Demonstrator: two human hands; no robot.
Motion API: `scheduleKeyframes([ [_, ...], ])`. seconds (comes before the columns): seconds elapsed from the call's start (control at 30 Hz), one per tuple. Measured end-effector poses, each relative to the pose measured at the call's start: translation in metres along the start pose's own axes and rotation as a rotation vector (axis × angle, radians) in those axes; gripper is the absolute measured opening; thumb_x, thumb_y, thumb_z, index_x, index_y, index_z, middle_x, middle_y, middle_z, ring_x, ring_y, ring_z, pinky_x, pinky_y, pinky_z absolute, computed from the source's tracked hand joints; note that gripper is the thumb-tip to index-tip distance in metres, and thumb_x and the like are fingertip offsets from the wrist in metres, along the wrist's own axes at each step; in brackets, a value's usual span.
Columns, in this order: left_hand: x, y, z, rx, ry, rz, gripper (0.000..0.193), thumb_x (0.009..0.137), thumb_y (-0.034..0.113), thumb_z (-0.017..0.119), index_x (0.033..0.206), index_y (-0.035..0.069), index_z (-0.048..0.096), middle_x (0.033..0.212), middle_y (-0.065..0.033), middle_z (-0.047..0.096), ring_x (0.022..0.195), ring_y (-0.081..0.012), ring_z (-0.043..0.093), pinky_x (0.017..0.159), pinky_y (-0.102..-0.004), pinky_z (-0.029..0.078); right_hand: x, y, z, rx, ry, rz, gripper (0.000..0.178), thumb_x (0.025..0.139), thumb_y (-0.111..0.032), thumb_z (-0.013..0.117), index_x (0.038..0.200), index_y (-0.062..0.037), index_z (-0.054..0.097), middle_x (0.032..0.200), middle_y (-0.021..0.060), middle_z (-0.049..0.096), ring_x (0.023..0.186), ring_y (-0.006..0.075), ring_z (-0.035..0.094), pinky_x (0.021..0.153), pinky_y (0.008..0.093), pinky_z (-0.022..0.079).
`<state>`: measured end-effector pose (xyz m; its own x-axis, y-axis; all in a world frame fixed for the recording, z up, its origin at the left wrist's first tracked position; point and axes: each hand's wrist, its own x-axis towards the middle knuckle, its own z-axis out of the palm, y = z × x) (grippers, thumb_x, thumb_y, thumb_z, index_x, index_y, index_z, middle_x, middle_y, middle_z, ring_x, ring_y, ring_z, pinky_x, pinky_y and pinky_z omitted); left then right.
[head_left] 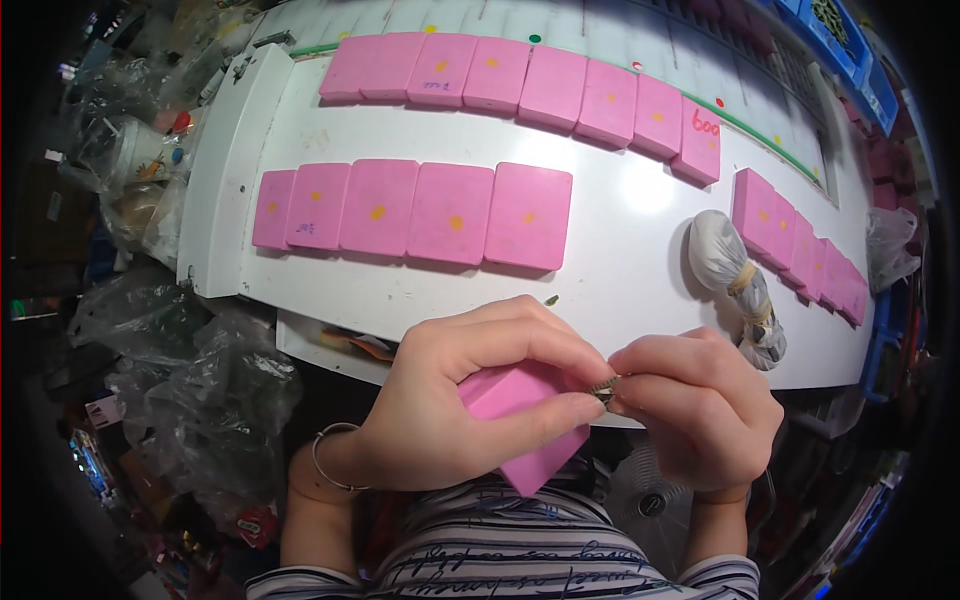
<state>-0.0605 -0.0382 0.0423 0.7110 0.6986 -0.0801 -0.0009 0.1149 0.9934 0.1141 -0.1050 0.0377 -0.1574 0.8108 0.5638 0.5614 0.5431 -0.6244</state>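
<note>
Just in front of my body, the fingertips of my left hand [480, 385] and my right hand [705, 405] meet at a small dark, ridged piece [604, 388], its kind too small to tell. The left thumb and index finger pinch it from one side, the right fingertips from the other. A pink rectangular block [540, 460] shows behind and below my left thumb; whether the hidden left fingers support it, I cannot tell. Beyond my hands, a tiny dark green bit [551, 300] lies on the white table [620, 260].
Pink blocks stand in a back row [490, 75], a nearer left row [450, 215] and a right row [790, 240]. A tied plastic-wrapped bundle [735, 280] lies at the right. Clear plastic bags [190, 370] crowd the left; a fan [650, 490] sits below the table.
</note>
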Motion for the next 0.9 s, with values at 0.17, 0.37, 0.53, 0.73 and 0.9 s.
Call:
scheduleKeyframes([
  [0.17, 0.001, -0.005, -0.001, 0.072, 0.016, 0.086, 0.016, 0.066, -0.008, 0.067, 0.08, -0.002, 0.063, 0.082, -0.011, 0.061, 0.078, -0.0168, 0.058, 0.074, -0.0269, 0.046, 0.001, -0.002, 0.0, -0.074, 0.017, 0.012, 0.021, 0.06, -0.001, 0.065, 0.079, 0.0065, 0.06, 0.079, 0.017, 0.059, 0.055, 0.0197, 0.055, 0.046, 0.0251, 0.044],
  [0.37, -0.004, -0.009, 0.004, -0.066, 0.083, 0.113, 0.017, 0.068, -0.008, 0.067, 0.083, -0.003, 0.06, 0.084, -0.013, 0.059, 0.079, -0.0183, 0.059, 0.076, -0.0296, 0.047, -0.009, -0.03, -0.006, 0.071, 0.035, 0.452, 0.025, 0.064, 0.007, 0.069, 0.086, -0.0032, 0.063, 0.073, 0.0107, 0.062, 0.063, 0.0203, 0.062, 0.052, 0.0267, 0.048],
  [0.53, -0.006, -0.007, 0.01, -0.105, 0.089, 0.126, 0.019, 0.069, -0.009, 0.066, 0.085, -0.004, 0.059, 0.085, -0.0139, 0.059, 0.08, -0.0188, 0.058, 0.076, -0.0299, 0.047, -0.008, -0.03, 0.015, 0.151, 0.241, 0.365, 0.028, 0.065, 0.01, 0.068, 0.091, -0.0002, 0.06, 0.074, 0.0105, 0.064, 0.056, 0.019, 0.061, 0.047, 0.0254, 0.048],
  [0.73, -0.009, -0.005, 0.01, -0.044, 0.101, 0.11, 0.023, 0.069, -0.008, 0.067, 0.091, -0.005, 0.059, 0.086, -0.014, 0.059, 0.08, -0.0186, 0.058, 0.074, -0.0291, 0.047, -0.006, -0.028, 0.017, 0.076, 0.288, 0.275, 0.029, 0.064, 0.011, 0.071, 0.089, 0.0014, 0.058, 0.064, 0.0096, 0.062, 0.043, 0.0143, 0.054, 0.04, 0.0227, 0.041],
  [0.9, -0.011, -0.008, 0.011, -0.097, 0.092, 0.114, 0.024, 0.07, -0.007, 0.067, 0.092, -0.006, 0.059, 0.087, -0.0141, 0.059, 0.08, -0.0189, 0.058, 0.074, -0.0287, 0.047, -0.014, -0.039, 0.016, -0.054, 0.201, 0.312, 0.024, 0.073, 0.01, 0.06, 0.092, 0.0052, 0.047, 0.076, 0.0109, 0.055, 0.054, 0.0143, 0.051, 0.049, 0.0228, 0.04],
])
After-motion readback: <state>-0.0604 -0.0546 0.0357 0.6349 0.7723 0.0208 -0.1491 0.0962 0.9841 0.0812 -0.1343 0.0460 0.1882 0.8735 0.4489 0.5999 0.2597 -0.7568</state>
